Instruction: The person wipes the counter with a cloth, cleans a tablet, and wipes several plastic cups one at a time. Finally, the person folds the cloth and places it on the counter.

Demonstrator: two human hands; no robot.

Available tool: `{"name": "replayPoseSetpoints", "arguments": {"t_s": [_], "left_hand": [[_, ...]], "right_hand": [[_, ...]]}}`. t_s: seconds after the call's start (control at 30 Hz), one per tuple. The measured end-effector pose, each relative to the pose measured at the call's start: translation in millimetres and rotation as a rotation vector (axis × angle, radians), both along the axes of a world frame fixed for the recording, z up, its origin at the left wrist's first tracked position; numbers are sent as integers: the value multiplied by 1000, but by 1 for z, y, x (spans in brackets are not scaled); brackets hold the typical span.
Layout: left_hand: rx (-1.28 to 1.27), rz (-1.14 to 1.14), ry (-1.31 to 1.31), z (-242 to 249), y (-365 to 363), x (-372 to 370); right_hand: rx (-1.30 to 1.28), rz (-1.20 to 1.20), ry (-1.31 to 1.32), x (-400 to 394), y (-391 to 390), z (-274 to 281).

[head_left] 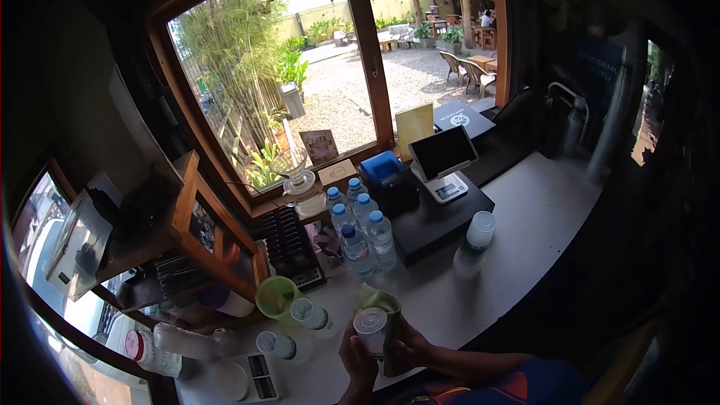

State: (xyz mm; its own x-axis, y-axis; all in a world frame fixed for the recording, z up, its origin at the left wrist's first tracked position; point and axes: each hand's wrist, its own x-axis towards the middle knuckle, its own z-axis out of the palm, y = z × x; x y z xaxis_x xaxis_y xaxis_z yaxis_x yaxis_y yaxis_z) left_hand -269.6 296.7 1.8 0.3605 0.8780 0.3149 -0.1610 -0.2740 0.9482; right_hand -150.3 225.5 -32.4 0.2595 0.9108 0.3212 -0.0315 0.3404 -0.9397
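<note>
Both hands clamped on job: left hand [358, 362] gripping clear cup [370, 328], right hand [411, 346] pressing green cloth [380, 302] round it. Mid-wipe, likely; next needs cup turned inside cloth.

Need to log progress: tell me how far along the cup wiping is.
Done: nothing shows as finished. In hand: left hand and right hand hold a clear lidded cup against a green cloth. Left: two similar containers lie beside the scale, apparently untouched.

clear plastic cup [370, 328] with lid, upright against a green cloth [377, 300].
</note>
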Motion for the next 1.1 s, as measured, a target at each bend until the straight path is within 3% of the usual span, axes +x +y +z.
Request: {"name": "replayPoseSetpoints", "arguments": {"t_s": [0.03,0.13,0.17,0.2,0.3,0.4,0.47,0.53,0.63,0.73,0.77,0.87,1.0,1.1], "left_hand": [[48,25,-21,8,6,-4],[275,22,97,21,16,-15],[273,-29,102,21,14,-16],[354,-124,152,16,17,-20],[216,-234,85,-2,12,-35],[456,-103,149,16,22,-49],[414,25,57,31,29,-53],[352,-15,-9,34,28,-52],[369,-90,5,27,9,-44],[513,9,-21,34,16,-49],[616,85,-35,33,20,-51],[436,139,-54,55,14,-51],[317,225,-97,44,20,-35],[238,299,-83,18,30,-34]], "right_hand": [[32,113,184,-9,-3,-17],[-6,234,226,-13,-7,-35],[118,123,139,-13,-1,-25],[123,175,348,-11,2,-25],[102,135,224,-14,-1,14],[159,237,219,-30,-4,-38],[12,270,216,-46,-7,-38],[90,156,174,-54,-8,-18],[158,264,150,-22,-3,6],[222,241,235,-35,2,27],[147,282,212,-35,1,28],[-48,561,123,-15,8,19],[-171,567,-131,9,4,15],[-169,240,-344,30,1,15]]}}
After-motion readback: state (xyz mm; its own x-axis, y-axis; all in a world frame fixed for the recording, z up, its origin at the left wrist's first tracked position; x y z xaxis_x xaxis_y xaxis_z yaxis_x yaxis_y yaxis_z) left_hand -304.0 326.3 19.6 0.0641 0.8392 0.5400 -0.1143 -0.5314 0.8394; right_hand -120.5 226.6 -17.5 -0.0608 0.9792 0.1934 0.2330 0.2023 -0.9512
